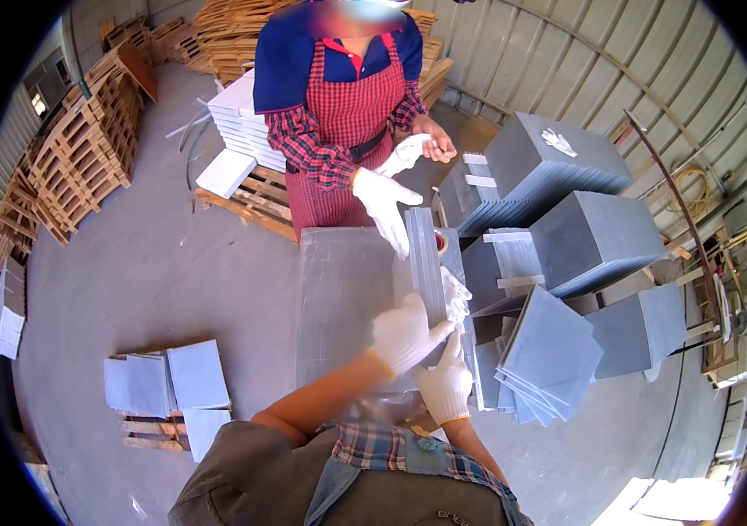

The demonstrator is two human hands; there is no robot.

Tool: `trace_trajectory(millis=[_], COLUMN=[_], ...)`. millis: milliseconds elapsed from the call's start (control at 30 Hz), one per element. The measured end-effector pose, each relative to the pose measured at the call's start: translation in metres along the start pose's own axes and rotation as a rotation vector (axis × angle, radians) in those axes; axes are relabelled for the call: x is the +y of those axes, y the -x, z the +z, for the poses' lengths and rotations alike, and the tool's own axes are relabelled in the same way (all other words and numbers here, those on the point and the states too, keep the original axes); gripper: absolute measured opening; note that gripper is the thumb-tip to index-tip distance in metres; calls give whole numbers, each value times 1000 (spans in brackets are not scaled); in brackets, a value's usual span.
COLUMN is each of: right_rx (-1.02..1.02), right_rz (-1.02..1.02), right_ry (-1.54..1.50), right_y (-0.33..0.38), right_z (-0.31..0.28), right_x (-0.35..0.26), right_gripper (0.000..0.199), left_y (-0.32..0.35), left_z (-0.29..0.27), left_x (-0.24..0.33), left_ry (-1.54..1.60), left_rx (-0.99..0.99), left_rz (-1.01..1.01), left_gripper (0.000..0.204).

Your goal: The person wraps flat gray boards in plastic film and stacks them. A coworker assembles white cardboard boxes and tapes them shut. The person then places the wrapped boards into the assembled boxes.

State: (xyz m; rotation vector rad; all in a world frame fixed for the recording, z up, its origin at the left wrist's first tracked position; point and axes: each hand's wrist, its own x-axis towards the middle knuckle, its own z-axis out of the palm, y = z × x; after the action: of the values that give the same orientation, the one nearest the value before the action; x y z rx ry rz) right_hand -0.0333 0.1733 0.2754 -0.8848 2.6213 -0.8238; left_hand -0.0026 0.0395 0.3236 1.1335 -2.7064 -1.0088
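Note:
A bundle of thin grey slabs (426,267) stands on edge on a grey-topped table (334,289). My left hand (404,337), in a white knit glove, is at the bundle's near end with its thumb stretched right. Below and right of it is my right hand (446,386), gloved too, one finger pointing forward close to the left thumb. Neither hand shows anything held. White gloves (455,295) lie crumpled right of the bundle. Across the table a co-worker's gloved hand (384,206) hangs over the slabs' far end; their other hand (437,145) is bare beside a white glove.
A tape roll (441,243) sits at the table's right edge. Stacks of grey slabs (558,158) and a skewed pile (553,346) crowd the right. Pale slabs on a low pallet (156,430) are at lower left. Wooden pallets (80,162) and white slabs (242,118) stand farther back.

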Motion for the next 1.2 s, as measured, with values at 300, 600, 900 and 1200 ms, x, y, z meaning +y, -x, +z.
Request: trace_trajectory(millis=[300,600,900,1200], right_rx=[112,-9,-125,438], right_rz=[43,141,185,64], right_ry=[-7,24,177,-299], right_y=[7,4,-6,-11], right_z=[-5,-3,-19,22], right_x=[-24,-41,-50,-7], right_gripper=[85,86,86,74], left_y=[-28,-87,-90,-95], left_z=[-30,14,23,18], left_x=[-22,-39,-29,-19], left_ry=[-129,-73,62,-66], left_rx=[402,106,211,156], left_rz=[833,1178,1228,1227], left_gripper=[37,22,24,25])
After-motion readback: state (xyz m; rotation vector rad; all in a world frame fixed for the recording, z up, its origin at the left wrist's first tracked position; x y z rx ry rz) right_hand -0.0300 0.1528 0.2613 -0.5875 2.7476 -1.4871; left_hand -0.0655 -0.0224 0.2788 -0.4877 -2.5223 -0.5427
